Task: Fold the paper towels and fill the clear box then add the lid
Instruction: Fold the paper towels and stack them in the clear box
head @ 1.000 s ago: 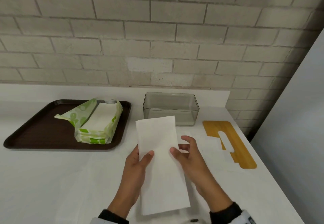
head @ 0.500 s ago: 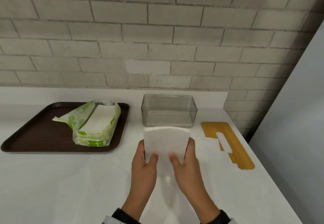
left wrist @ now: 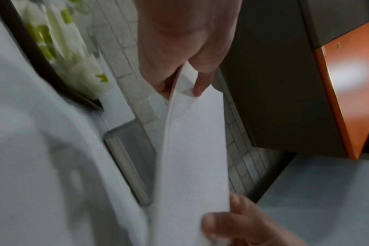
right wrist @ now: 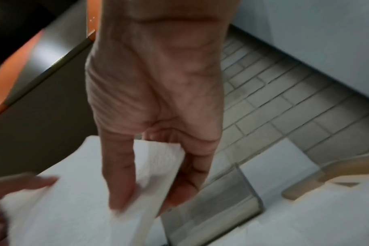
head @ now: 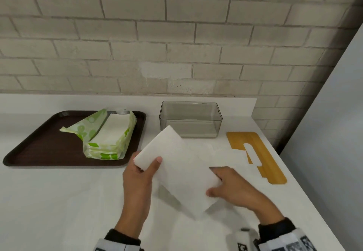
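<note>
A folded white paper towel (head: 180,168) is held above the counter, turned diagonally. My left hand (head: 145,170) pinches its upper left corner between thumb and fingers; the left wrist view shows that pinch on the paper towel (left wrist: 192,149). My right hand (head: 220,184) pinches its lower right edge, with the thumb on top of the paper towel (right wrist: 78,196). The clear box (head: 190,119) stands empty by the wall, just beyond the towel. The wooden lid (head: 255,154) lies flat to the right of the box. An open green-and-white pack of paper towels (head: 106,135) lies on the tray.
The dark brown tray (head: 39,148) sits at the left of the white counter (head: 59,201). A brick wall (head: 176,44) runs behind it. A grey panel (head: 334,133) borders the counter's right edge, close to the lid.
The long towel was folded in half, top end brought down to my hands. It has since been turned from upright to diagonal, my hands moving apart to opposite ends.
</note>
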{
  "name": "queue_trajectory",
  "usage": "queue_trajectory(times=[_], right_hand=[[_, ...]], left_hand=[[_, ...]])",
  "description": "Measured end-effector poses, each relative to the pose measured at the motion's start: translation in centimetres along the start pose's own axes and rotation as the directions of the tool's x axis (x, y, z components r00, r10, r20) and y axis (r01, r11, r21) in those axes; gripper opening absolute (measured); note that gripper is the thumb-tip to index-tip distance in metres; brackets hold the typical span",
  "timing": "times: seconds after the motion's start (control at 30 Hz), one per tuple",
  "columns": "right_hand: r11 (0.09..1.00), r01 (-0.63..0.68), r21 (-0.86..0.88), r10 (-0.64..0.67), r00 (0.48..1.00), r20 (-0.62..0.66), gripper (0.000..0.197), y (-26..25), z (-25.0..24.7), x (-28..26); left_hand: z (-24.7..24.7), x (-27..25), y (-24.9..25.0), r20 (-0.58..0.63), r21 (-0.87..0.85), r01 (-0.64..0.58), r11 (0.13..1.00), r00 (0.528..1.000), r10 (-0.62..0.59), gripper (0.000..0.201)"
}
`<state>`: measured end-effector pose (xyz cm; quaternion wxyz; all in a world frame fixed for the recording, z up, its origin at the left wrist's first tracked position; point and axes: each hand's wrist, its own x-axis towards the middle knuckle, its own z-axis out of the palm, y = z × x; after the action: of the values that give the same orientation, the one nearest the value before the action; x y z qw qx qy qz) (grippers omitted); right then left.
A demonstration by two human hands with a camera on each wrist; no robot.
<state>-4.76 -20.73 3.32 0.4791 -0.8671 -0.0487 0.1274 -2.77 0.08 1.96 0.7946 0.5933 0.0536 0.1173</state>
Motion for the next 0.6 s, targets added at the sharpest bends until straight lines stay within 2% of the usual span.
queue_trajectory(times=[0.07,0.13,0.23,0.33,0.5,0.6], right_hand=[[0.996,0.037,0.085,-0.022,0.986,-0.167,0.019,0.2,-1.4,0.0],[0.956,0.109,0.271,0.000,0.928,-0.373,0.016,0.5,-1.8,0.2],[0.832,0.272,0.484,0.020,0.857,-0.515,0.023,0.5,-1.0,0.6],[0.788,0.287,0.545,0.084,0.826,-0.558,0.025,0.9,0.7,0.9],[0.792,0.042,0.609,0.302,0.840,-0.451,0.031,3.6,3.3,1.9],[0.798,-0.027,0.602,0.362,0.821,-0.443,0.029,4.3,4.1,2.1]], left_hand=[[-0.9,0.4,0.2,0.005,0.059,-0.051,0.997,0.999,0.051,0.029],[-1.3,0.4,0.2,0.050,0.116,-0.072,0.991,0.997,0.066,0.031],[-1.2,-0.1,-0.1,0.105,0.273,-0.077,0.959,0.993,0.050,0.025],[-0.9,-0.2,-1.3,0.058,0.297,0.023,0.955,0.997,-0.041,0.025],[-0.9,0.4,-4.1,-0.005,0.311,0.193,0.930,0.979,-0.202,0.030],[-0.7,0.6,-4.7,-0.034,0.310,0.233,0.922,0.972,-0.234,0.032]])
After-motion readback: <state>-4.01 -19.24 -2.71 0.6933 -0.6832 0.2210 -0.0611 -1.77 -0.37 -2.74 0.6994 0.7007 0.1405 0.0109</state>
